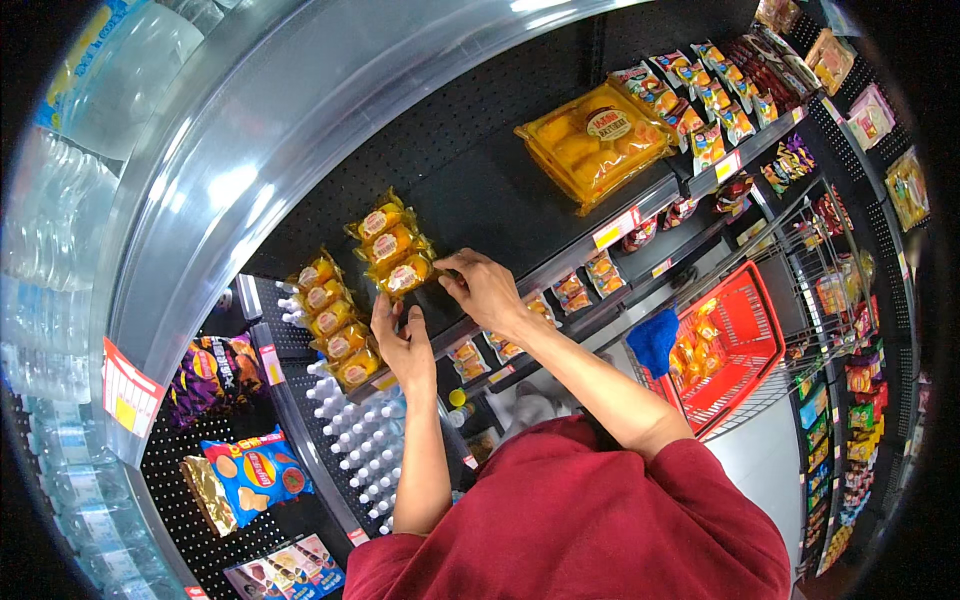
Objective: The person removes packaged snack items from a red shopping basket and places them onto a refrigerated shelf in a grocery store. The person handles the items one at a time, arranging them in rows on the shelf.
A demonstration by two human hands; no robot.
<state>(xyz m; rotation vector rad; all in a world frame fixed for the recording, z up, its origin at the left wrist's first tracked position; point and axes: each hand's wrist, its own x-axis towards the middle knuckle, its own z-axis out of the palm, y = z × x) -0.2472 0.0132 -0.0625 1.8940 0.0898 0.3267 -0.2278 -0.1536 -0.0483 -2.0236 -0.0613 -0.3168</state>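
On the black shelf [480,187] stand two rows of small wrapped cakes in yellow film. The left row [328,319] holds several packs, one behind another. The shorter row has its front cake pack [406,275] nearest my hands. My left hand [405,345] is just in front of that pack, its fingers apart and the tips at the pack's lower edge. From the right, my right hand [484,292] reaches to the same pack's side, fingertips at the wrapper's edge and thumb spread. Neither hand is closed around a pack.
A large yellow cake tray [596,135] and small snack packs [694,97] sit further right. Below right, a red basket [739,352] holding yellow packs rests in a wire cart [832,300], with a blue cloth [652,341] on its rim. White-capped bottles [367,450] stand lower left.
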